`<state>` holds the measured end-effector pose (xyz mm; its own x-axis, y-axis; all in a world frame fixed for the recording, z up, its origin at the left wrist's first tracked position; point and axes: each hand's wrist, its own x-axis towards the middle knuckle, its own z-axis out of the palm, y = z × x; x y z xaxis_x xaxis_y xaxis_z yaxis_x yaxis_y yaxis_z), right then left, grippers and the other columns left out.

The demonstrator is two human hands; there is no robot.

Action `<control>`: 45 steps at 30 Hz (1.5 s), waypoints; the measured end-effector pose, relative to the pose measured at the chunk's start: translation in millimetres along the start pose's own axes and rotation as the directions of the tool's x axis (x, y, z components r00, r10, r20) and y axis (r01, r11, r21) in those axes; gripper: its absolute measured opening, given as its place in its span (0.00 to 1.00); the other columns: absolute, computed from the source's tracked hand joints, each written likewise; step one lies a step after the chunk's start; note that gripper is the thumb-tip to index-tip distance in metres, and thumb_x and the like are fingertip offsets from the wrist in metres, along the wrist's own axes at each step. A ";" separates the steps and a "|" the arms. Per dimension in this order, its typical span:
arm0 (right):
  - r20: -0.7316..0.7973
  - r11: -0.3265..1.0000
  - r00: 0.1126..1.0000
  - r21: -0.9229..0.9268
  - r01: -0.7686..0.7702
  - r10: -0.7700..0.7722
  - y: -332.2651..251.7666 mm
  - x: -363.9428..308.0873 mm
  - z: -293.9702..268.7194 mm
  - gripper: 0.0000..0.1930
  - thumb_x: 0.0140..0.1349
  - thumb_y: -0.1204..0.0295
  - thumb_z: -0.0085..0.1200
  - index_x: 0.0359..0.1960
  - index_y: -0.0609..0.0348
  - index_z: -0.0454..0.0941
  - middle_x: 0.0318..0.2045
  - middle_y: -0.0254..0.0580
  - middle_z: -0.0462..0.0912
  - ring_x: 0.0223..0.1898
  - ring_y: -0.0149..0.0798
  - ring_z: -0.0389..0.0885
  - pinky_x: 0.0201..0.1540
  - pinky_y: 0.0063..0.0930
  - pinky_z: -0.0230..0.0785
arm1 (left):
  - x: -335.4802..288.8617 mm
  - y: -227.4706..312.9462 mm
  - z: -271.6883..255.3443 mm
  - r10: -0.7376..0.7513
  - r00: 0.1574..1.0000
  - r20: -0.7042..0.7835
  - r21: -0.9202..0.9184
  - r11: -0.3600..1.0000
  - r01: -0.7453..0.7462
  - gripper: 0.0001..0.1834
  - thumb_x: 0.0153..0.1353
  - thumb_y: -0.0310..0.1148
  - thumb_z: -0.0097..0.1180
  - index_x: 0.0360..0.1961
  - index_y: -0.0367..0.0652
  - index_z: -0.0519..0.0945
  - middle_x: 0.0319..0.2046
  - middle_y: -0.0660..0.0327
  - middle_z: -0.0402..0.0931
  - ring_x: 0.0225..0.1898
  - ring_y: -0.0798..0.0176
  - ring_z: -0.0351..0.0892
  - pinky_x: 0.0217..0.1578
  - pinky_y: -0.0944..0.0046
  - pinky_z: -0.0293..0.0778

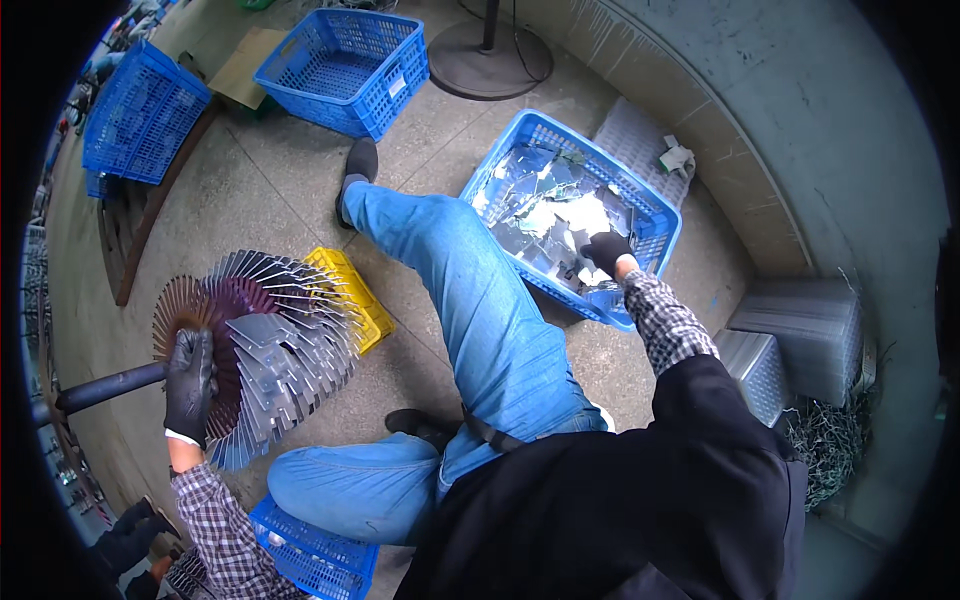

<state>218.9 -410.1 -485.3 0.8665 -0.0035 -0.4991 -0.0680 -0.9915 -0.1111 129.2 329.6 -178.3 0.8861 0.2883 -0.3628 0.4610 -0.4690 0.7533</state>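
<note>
To my left, a round rack (235,315) on a horizontal dark shaft (110,388) carries many thin flat plates (290,365) standing out like blades around it. My left hand (190,380), in a dark glove with a white cuff, is closed on the near face of this rack, beside the shaft. At the right, a blue plastic crate (520,128) holds a loose heap of shiny thin plates (560,215). My right hand (606,251), also dark-gloved, reaches into its near right part with curled fingers among the plates. What those fingers hold is hidden.
A yellow crate (365,300) stands behind the rack. Blue crates (340,75) sit at the far side, and another (315,550) by my left knee. Stacked clear plastic trays (800,320) and tangled thin strips (825,450) lie by the right wall. A round stand base (490,65) is ahead.
</note>
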 end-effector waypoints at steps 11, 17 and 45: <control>-0.202 0.268 0.913 0.913 0.306 -0.354 -220.2 -142.1 -155.2 0.16 0.68 0.60 0.61 0.34 0.63 0.84 0.26 0.37 0.82 0.26 0.28 0.75 0.29 0.18 0.66 | -29.6 -3.9 -10.6 0.068 0.997 -0.040 -0.281 0.957 -0.077 0.12 0.73 0.32 0.53 0.55 0.47 0.76 0.43 0.67 0.80 0.33 0.77 0.74 0.26 0.76 0.68; -0.116 0.056 0.866 0.985 0.164 -0.486 -359.3 -199.2 -160.2 0.12 0.68 0.67 0.62 0.38 0.67 0.85 0.29 0.39 0.85 0.26 0.28 0.78 0.32 0.20 0.72 | -117.6 44.9 47.4 0.463 0.841 -0.280 -0.259 0.807 -0.530 0.09 0.68 0.24 0.58 0.47 0.36 0.80 0.38 0.60 0.84 0.35 0.67 0.83 0.39 0.67 0.79; -0.323 0.250 0.555 0.646 0.721 -0.767 -495.3 -96.2 -137.7 0.17 0.68 0.58 0.61 0.42 0.63 0.83 0.34 0.46 0.86 0.30 0.41 0.81 0.35 0.33 0.73 | -19.9 12.9 33.3 0.221 0.945 -0.240 0.026 0.975 -0.221 0.03 0.71 0.27 0.57 0.40 0.40 0.77 0.26 0.68 0.74 0.25 0.75 0.68 0.26 0.71 0.65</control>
<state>237.3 63.4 -264.0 0.6928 0.7160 0.0855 0.2882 -0.1663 -0.9430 119.1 290.1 -179.6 0.9282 0.3694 -0.0450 0.2547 -0.5425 0.8005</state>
